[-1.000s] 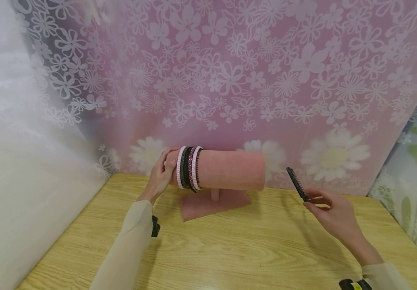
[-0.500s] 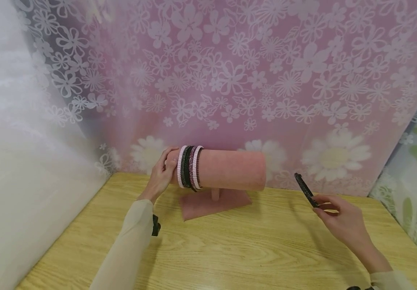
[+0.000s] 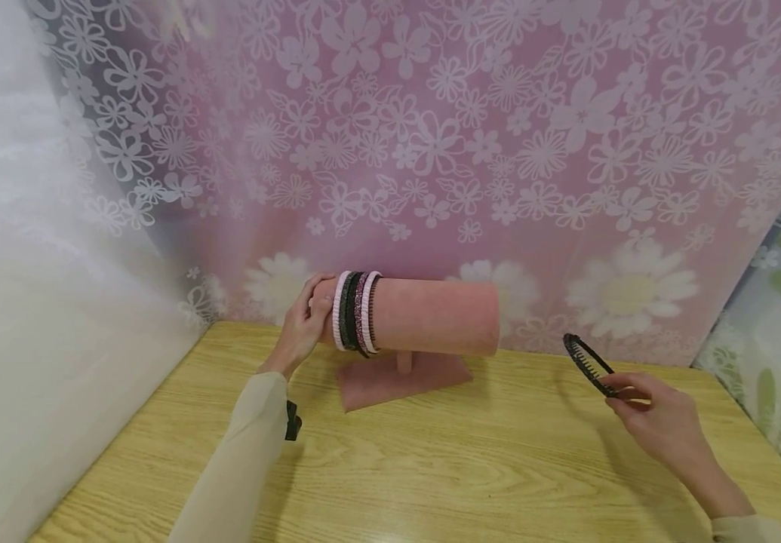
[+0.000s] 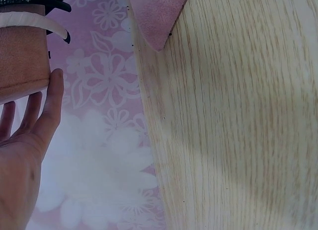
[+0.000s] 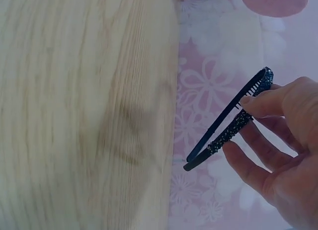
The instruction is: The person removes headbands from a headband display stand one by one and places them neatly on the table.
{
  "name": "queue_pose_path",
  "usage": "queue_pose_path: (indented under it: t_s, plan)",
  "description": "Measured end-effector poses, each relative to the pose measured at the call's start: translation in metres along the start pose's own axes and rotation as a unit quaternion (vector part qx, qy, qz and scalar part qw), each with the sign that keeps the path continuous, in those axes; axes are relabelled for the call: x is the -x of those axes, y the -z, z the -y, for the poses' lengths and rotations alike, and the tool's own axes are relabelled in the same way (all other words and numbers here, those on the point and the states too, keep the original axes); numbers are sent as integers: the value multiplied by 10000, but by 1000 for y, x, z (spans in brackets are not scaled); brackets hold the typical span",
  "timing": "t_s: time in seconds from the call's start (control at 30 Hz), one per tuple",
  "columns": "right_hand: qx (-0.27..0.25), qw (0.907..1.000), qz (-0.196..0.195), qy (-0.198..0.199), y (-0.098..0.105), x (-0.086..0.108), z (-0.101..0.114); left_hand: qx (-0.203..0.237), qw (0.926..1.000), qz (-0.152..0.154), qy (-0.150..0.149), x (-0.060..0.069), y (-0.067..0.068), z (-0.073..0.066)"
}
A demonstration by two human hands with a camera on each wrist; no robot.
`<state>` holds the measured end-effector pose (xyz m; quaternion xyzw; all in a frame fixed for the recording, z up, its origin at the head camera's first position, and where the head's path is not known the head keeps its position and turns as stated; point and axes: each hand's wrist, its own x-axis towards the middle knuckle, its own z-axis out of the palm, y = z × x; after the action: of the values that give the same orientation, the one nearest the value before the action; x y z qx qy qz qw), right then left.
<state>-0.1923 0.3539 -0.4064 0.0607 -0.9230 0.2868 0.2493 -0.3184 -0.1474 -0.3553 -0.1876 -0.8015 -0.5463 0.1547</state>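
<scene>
Fingers and thumb of the right hand point(image 3: 665, 418) pinched a dark, glittery headband point(image 5: 233, 128) along its beaded side, closed to no more than the band's own thickness. It hung in the air right of centre in the head frame, above the wooden table point(image 3: 444, 467) and touching nothing but that hand, its open ends toward the lower left in the right wrist frame. Near the centre of the head frame, a row of headbands point(image 3: 349, 313) sat around a pink roll point(image 3: 431, 320) on its base point(image 3: 397, 385). The left hand point(image 3: 302, 332) held the roll's left end, thumb on the near side, fingers curved around the far side.

The pinch looked the likeliest weak point: so narrow a strip could have twisted or slipped at a light knock. Its inner teeth might have snagged on the fabric if dragged across the roll. Because the left hand bore on one end only, a downward push there could have tipped the roll and base; a slide rightward might have shoved the row askew.
</scene>
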Motion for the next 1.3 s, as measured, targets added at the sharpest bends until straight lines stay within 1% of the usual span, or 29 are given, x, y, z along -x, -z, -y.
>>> queue_pose_path:
  t_s: [0.07, 0.3, 0.5, 0.87, 1.2, 1.3]
  plan:
    - [68, 10000, 8, 47, 1, -1, -4, 21, 10000, 11, 27, 0, 0, -1]
    - [655, 9975, 164, 205, 6, -1, -21, -40, 10000, 6, 65, -1, -1, -1]
    - [945, 9946, 403, 168, 11, 0, -34, -112, 9999, -3, 69, -1, -1, -2]
    - [1187, 9902, 729, -36, 19, -2, -57, -96, 9999, 5, 101, -1, 0, -2]
    - [1202, 9872, 1047, -78, 29, -4, -83, -162, 9998, 7, 113, 1, 1, -4]
    - [1224, 9859, 1138, -73, 32, -4, -90, -190, 9998, -70, 90, -5, -2, 15]
